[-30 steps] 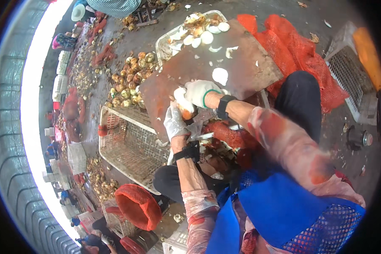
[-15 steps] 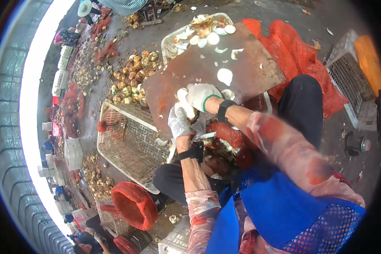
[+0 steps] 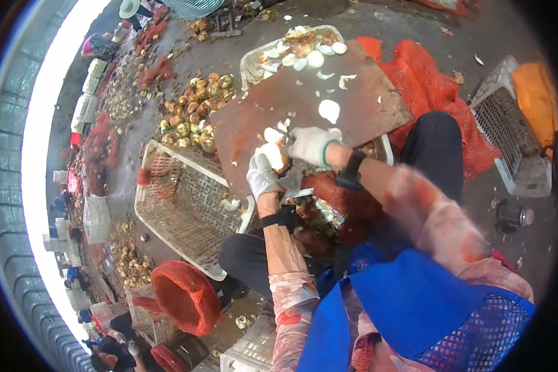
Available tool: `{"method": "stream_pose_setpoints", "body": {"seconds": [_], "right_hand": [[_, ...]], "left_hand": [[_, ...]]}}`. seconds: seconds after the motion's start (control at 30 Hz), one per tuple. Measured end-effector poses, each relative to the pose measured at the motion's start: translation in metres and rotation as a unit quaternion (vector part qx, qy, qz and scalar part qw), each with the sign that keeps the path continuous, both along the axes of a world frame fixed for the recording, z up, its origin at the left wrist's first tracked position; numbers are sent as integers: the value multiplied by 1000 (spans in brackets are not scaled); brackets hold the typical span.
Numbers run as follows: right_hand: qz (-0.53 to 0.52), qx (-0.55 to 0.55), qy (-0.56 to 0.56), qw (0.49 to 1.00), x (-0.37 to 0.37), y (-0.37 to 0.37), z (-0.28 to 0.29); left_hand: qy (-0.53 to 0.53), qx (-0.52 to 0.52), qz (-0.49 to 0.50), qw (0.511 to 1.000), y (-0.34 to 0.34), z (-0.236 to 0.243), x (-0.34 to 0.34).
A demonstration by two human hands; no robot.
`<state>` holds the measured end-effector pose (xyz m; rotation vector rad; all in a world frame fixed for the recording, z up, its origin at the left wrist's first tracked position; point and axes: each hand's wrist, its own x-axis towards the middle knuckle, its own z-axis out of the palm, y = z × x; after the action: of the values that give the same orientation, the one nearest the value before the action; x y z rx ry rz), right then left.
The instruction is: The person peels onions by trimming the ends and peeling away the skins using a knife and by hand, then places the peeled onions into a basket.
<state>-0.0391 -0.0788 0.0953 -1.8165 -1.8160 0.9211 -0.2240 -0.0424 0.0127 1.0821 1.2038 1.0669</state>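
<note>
My left hand (image 3: 262,175), in a pale glove, is closed round a white, layered bulb (image 3: 273,155) with a brown underside. My right hand (image 3: 311,146), in a white glove with a green cuff edge, is closed just right of the bulb. A thin grey blade, apparently of a small knife (image 3: 285,132), shows at its fingertips; the handle is hidden. A white piece (image 3: 273,135) lies by the blade. Both hands are over the near edge of a brown board (image 3: 359,80), which bears a larger white piece (image 3: 329,111) and several scraps.
A white crate of peeled pieces (image 3: 248,68) stands beyond the board. Left are a pile of brown bulbs (image 3: 195,108), a large crate (image 3: 186,204) and a red mesh-lined tub (image 3: 183,297). Right lie red mesh sacks (image 3: 428,80), another crate (image 3: 508,118) and a metal jar (image 3: 516,216).
My right hand has drawn slightly right and down from the bulb, so a blade now shows. The left hand keeps hold of the bulb. The whole view has shifted a little.
</note>
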Motion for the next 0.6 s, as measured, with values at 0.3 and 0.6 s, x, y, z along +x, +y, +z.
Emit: {"method": "stream_pose_setpoints", "body": {"seconds": [0.3, 0.6], "right_hand": [[-18, -65, -25, 997, -14, -8, -2], [-48, -32, -66, 996, -21, -11, 1]], "left_hand": [[-45, -14, -7, 999, -2, 6, 18], [-13, 10, 19, 1000, 2, -5, 21]]}}
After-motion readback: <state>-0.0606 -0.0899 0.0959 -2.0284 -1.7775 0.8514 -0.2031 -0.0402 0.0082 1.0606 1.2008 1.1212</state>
